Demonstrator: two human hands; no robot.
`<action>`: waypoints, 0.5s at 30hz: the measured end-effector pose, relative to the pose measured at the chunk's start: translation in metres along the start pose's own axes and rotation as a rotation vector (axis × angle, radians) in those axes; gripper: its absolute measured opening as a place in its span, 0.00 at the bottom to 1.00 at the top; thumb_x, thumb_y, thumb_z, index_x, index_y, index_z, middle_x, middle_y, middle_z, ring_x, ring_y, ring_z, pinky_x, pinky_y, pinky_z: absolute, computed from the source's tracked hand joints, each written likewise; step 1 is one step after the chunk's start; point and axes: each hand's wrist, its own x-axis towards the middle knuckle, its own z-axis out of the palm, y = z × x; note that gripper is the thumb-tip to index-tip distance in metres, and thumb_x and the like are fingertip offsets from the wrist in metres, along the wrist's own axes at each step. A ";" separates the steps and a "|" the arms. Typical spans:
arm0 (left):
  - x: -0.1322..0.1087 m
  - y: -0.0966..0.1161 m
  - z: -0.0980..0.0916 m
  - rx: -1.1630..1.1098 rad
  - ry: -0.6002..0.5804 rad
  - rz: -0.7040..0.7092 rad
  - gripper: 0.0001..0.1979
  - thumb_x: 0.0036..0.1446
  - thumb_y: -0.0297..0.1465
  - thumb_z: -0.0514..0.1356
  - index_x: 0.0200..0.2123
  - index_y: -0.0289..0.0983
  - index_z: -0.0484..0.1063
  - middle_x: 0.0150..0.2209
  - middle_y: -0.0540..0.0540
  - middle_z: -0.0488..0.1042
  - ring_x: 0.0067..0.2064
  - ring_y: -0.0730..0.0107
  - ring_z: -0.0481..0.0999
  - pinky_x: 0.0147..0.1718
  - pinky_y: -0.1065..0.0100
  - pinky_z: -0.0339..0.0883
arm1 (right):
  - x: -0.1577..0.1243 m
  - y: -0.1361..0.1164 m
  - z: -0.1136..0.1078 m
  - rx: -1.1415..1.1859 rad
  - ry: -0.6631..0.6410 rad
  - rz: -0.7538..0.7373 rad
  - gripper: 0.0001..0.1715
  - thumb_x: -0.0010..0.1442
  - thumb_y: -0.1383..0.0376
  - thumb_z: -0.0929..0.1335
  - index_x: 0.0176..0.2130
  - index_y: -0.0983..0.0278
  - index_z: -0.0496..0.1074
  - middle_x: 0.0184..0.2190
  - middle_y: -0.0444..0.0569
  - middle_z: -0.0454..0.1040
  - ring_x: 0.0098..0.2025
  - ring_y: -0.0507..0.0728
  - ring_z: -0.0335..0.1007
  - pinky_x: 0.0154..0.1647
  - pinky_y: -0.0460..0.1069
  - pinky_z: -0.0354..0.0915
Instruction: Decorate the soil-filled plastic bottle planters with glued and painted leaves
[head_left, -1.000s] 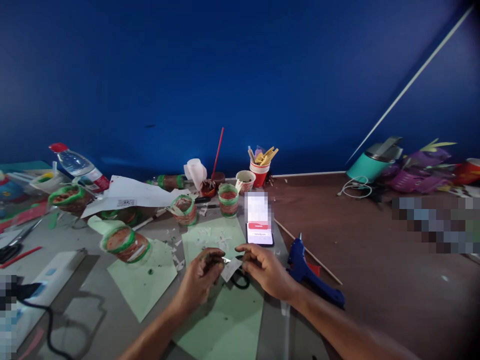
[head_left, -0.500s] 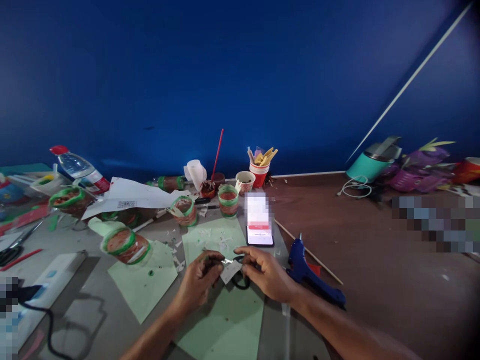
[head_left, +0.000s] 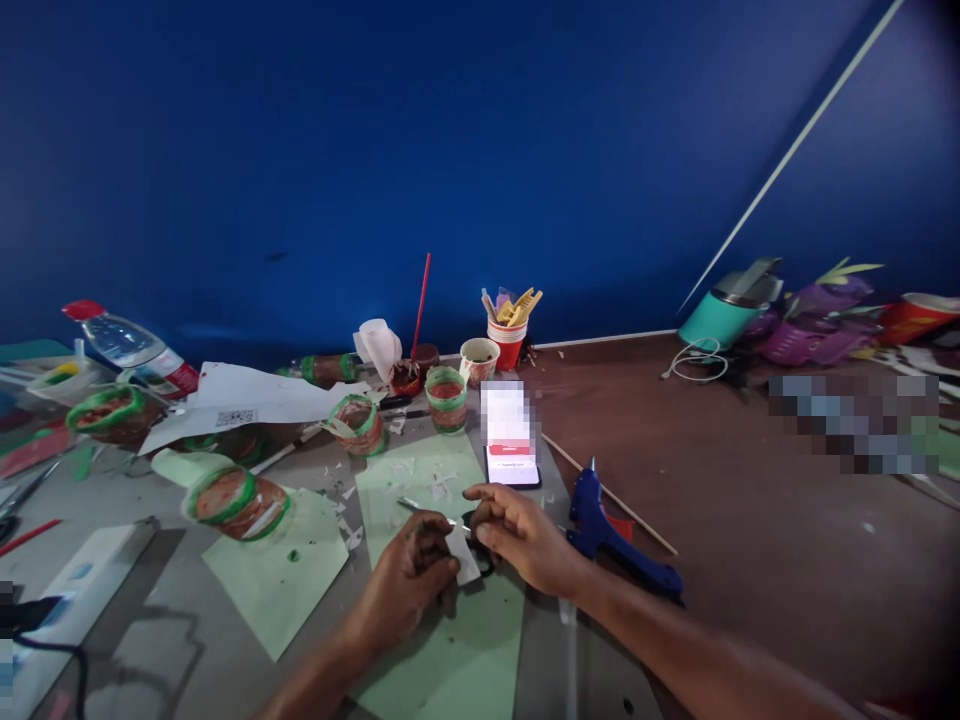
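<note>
My left hand (head_left: 411,570) pinches a small white piece of paper (head_left: 465,556) between thumb and fingers. Just right of the paper is my right hand (head_left: 517,530), its fingers curved and apart; nothing shows in its grasp. Below and between the hands lies a pair of scissors (head_left: 407,503), its blade tip poking out past my left fingers. My hands partly cover the dark handles. Under them is a pale green sheet (head_left: 480,640) strewn with paper scraps at its far end.
A lit phone (head_left: 512,470) lies beyond my hands. To the right is a blue glue gun (head_left: 600,520) beside a wooden stick (head_left: 637,515). Several green-rimmed brown cups (head_left: 448,405) stand at the back left. A white power strip (head_left: 90,580) lies at left.
My left hand has drawn slightly down and tilted the paper upright. My right fingers have come off the paper. More of the scissor blade shows. The view has shifted a little right.
</note>
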 end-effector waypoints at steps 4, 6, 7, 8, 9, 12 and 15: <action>0.003 0.003 0.001 -0.027 0.093 0.067 0.18 0.45 0.37 0.66 0.31 0.38 0.59 0.22 0.57 0.64 0.17 0.81 0.64 0.14 0.77 0.62 | -0.004 -0.004 0.003 -0.133 -0.029 -0.025 0.23 0.54 0.66 0.67 0.50 0.66 0.65 0.30 0.44 0.68 0.28 0.49 0.61 0.30 0.46 0.59; 0.003 0.003 0.001 -0.032 0.109 0.091 0.18 0.46 0.38 0.66 0.30 0.38 0.59 0.23 0.56 0.65 0.17 0.80 0.66 0.14 0.75 0.64 | -0.006 -0.004 0.005 -0.209 -0.047 -0.040 0.23 0.54 0.69 0.66 0.50 0.66 0.66 0.31 0.45 0.70 0.31 0.51 0.64 0.33 0.47 0.61; 0.003 0.003 0.001 -0.036 0.099 0.092 0.18 0.46 0.38 0.66 0.29 0.38 0.59 0.24 0.56 0.65 0.17 0.79 0.67 0.14 0.74 0.65 | -0.006 -0.003 0.007 -0.232 -0.050 -0.045 0.22 0.53 0.70 0.66 0.50 0.65 0.66 0.32 0.46 0.71 0.32 0.51 0.65 0.34 0.47 0.62; 0.002 0.003 0.002 -0.043 0.078 0.088 0.18 0.46 0.39 0.66 0.29 0.37 0.59 0.24 0.55 0.66 0.17 0.77 0.68 0.14 0.72 0.66 | -0.006 -0.001 0.008 -0.244 -0.045 -0.049 0.22 0.53 0.71 0.66 0.49 0.65 0.67 0.32 0.46 0.72 0.33 0.52 0.67 0.35 0.47 0.62; 0.002 0.003 0.002 -0.049 0.051 0.077 0.18 0.47 0.39 0.66 0.29 0.37 0.60 0.25 0.54 0.67 0.16 0.76 0.69 0.14 0.71 0.67 | -0.006 0.000 0.009 -0.246 -0.037 -0.052 0.22 0.53 0.72 0.65 0.49 0.65 0.67 0.33 0.46 0.72 0.34 0.52 0.67 0.36 0.47 0.63; 0.000 0.006 0.003 -0.062 -0.016 0.037 0.18 0.47 0.41 0.66 0.30 0.36 0.61 0.25 0.52 0.69 0.16 0.74 0.71 0.15 0.70 0.67 | -0.005 0.004 0.009 -0.230 0.007 -0.048 0.21 0.54 0.72 0.64 0.49 0.66 0.68 0.31 0.46 0.72 0.33 0.52 0.67 0.35 0.47 0.63; 0.001 0.008 0.003 -0.064 -0.041 0.024 0.18 0.48 0.42 0.65 0.31 0.36 0.63 0.24 0.49 0.72 0.19 0.71 0.73 0.16 0.71 0.68 | -0.003 0.004 0.006 -0.207 0.052 -0.042 0.20 0.54 0.71 0.64 0.48 0.66 0.68 0.30 0.45 0.71 0.32 0.51 0.67 0.33 0.46 0.63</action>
